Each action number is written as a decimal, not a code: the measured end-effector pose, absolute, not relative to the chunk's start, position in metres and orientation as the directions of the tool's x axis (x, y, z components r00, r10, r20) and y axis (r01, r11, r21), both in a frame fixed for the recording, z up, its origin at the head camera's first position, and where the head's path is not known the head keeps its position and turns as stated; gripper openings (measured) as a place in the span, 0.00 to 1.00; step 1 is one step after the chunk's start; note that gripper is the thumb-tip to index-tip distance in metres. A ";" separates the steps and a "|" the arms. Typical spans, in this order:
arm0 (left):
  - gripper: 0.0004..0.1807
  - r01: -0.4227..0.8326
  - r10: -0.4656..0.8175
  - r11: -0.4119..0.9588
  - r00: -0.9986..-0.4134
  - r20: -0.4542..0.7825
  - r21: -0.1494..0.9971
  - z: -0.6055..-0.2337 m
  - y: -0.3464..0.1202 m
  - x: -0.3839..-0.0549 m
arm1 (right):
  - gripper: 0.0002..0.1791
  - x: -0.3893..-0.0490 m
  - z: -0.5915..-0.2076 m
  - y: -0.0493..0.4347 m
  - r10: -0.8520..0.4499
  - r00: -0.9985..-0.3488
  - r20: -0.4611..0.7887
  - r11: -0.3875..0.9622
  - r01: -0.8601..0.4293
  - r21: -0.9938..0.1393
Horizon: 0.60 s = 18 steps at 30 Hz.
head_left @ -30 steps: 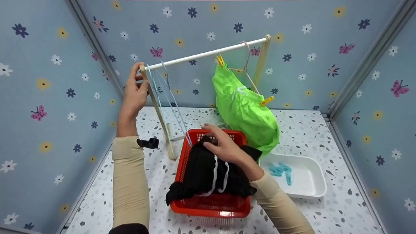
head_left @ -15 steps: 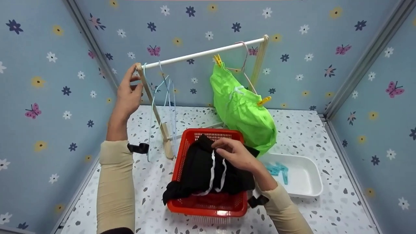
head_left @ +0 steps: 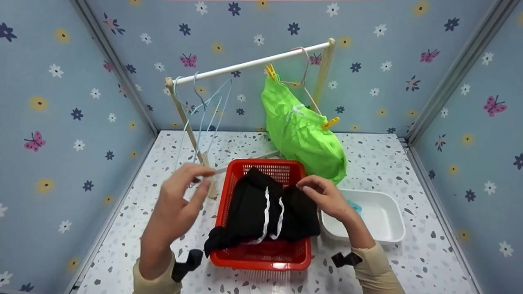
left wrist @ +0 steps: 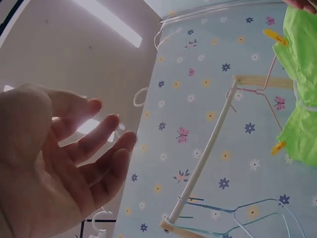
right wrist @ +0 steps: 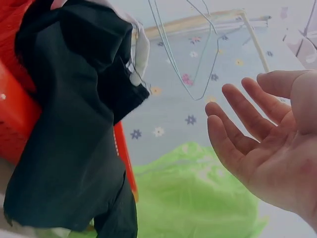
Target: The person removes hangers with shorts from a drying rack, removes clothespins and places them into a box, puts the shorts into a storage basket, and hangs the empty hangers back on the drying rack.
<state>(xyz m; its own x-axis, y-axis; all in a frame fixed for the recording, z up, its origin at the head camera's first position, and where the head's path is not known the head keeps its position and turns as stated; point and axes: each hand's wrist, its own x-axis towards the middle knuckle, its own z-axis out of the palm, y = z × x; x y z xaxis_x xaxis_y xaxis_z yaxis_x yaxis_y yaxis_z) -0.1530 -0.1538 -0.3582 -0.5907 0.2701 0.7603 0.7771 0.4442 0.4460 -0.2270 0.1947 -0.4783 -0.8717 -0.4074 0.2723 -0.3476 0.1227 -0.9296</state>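
Observation:
My left hand (head_left: 179, 206) hangs in the air left of the red basket (head_left: 222, 204), its fingers loosely bent and holding nothing. Over the basket's right side hovers my right hand (head_left: 329, 200); in the right wrist view its relaxed fingers (right wrist: 233, 134) are apart from the cloth. A black garment (head_left: 249, 208) with white drawstrings lies in the basket, spilling over the rim at the front left. Behind my left hand, light-blue hangers (head_left: 200, 110) dangle from the left end of the white rail (head_left: 245, 65).
Bright green drawstring shorts (head_left: 302, 130) hang from a pink hanger (head_left: 304, 77), held by yellow clothespins (head_left: 330, 123). At right stands a white tray (head_left: 388, 216) with blue clothespins (head_left: 354, 206), partly hidden by my hand. The rack's wooden left post (head_left: 186, 122) rises behind the basket's left side.
My left hand has let go of the rack's left post and come down toward the basket. The blue hangers have swung on the rail. My right hand has shifted right over the black garment.

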 end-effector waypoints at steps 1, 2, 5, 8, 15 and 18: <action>0.14 0.773 0.320 0.447 -0.608 0.726 0.450 -0.363 -0.152 -0.148 | 0.09 -0.228 -0.483 0.198 -0.397 -0.879 0.265 0.118 -0.335 -0.935; 0.14 0.763 0.361 0.453 -0.630 0.688 0.461 -0.368 -0.150 -0.144 | 0.09 -0.227 -0.486 0.201 -0.390 -0.883 0.260 0.110 -0.325 -0.939; 0.11 0.717 0.432 0.463 -0.696 0.573 0.522 -0.385 -0.143 -0.137 | 0.10 -0.222 -0.493 0.210 -0.374 -0.898 0.233 0.094 -0.287 -0.953; 0.09 0.655 0.453 0.455 -0.754 0.476 0.604 -0.406 -0.138 -0.138 | 0.12 -0.216 -0.502 0.217 -0.351 -0.914 0.204 0.070 -0.243 -0.967; 0.10 0.477 0.421 0.406 -0.855 0.303 0.780 -0.468 -0.131 -0.152 | 0.14 -0.207 -0.518 0.233 -0.293 -0.943 0.159 0.057 -0.183 -0.981; 0.13 0.422 0.369 0.405 -0.887 0.278 0.811 -0.493 -0.133 -0.158 | 0.15 -0.204 -0.524 0.235 -0.257 -0.960 0.113 0.058 -0.132 -0.990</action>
<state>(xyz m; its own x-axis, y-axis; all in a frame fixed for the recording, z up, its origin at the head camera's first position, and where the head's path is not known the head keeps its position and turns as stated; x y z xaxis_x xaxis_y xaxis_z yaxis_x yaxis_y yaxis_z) -0.1575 -0.1331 -0.4934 -0.8871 0.3687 0.2777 0.4221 0.4047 0.8112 -0.2038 0.2353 -0.5238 -0.9597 -0.2573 0.1130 -0.1320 0.0578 -0.9896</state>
